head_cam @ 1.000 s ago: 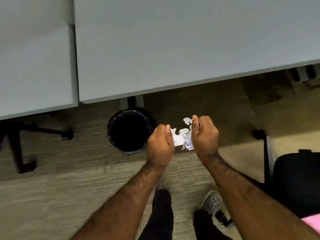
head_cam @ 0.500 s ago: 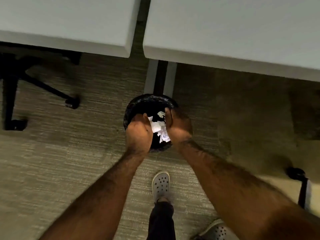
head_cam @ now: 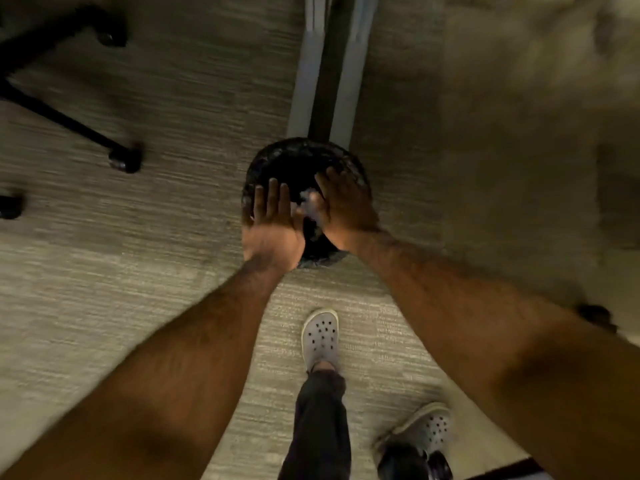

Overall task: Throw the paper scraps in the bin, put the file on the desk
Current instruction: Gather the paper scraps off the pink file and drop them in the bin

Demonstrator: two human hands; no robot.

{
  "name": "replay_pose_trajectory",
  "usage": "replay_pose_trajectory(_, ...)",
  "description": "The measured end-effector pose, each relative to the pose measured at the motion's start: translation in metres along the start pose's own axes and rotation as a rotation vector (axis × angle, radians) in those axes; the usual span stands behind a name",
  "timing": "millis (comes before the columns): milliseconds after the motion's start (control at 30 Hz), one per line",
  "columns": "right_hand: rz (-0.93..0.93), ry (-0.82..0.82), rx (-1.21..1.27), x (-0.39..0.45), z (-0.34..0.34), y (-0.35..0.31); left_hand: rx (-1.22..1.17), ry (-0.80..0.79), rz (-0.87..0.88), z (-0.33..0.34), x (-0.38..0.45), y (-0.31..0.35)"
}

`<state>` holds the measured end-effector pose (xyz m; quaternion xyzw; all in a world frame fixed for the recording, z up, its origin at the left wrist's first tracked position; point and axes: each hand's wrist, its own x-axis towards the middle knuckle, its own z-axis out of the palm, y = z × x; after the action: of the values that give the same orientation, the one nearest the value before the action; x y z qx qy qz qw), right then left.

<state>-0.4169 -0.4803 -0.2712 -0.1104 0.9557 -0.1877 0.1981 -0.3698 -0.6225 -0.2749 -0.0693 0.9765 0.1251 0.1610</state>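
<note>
A round black bin (head_cam: pixel 294 152) stands on the carpet just in front of the desk leg. Both hands hover over its mouth. My left hand (head_cam: pixel 272 226) is spread flat with its fingers apart, over the bin's near-left rim. My right hand (head_cam: pixel 343 209) is also spread, over the right side. Between the two palms, blurred white paper scraps (head_cam: pixel 310 204) are falling into the bin; no finger grips them. The file and the desk top are out of view.
A grey desk leg (head_cam: pixel 327 64) runs up from the bin. Black chair legs with castors (head_cam: pixel 121 159) lie at the left, another castor (head_cam: pixel 595 315) at the right. My own feet in grey clogs (head_cam: pixel 320 336) stand on the carpet below the bin.
My hands, which were cupped around the scraps, have spread apart over the bin and let the scraps go. My view has dropped lower, and the desk tops have left the frame.
</note>
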Motion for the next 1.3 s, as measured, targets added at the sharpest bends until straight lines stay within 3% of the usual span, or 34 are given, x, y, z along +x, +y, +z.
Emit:
replay_pose_trajectory(400,0.041,-0.010,0.040,-0.071,-0.039,-0.017,0.005,-0.003,0.088,-0.058,-0.059,0.033)
replay_pose_trajectory(533,0.097,0.069,0.138,-0.121,-0.066,-0.016,0.021,0.017,0.186,-0.084,-0.093,0.058)
replay_pose_trajectory(900,0.295,0.282,0.256,-0.299,-0.178,0.025,-0.026,-0.044,0.413,-0.158,-0.207,0.189)
replay_pose_trajectory(1300,0.660,0.500,0.339,-0.518,-0.275,0.086,0.022,-0.175,0.835,-0.199,-0.358,0.353)
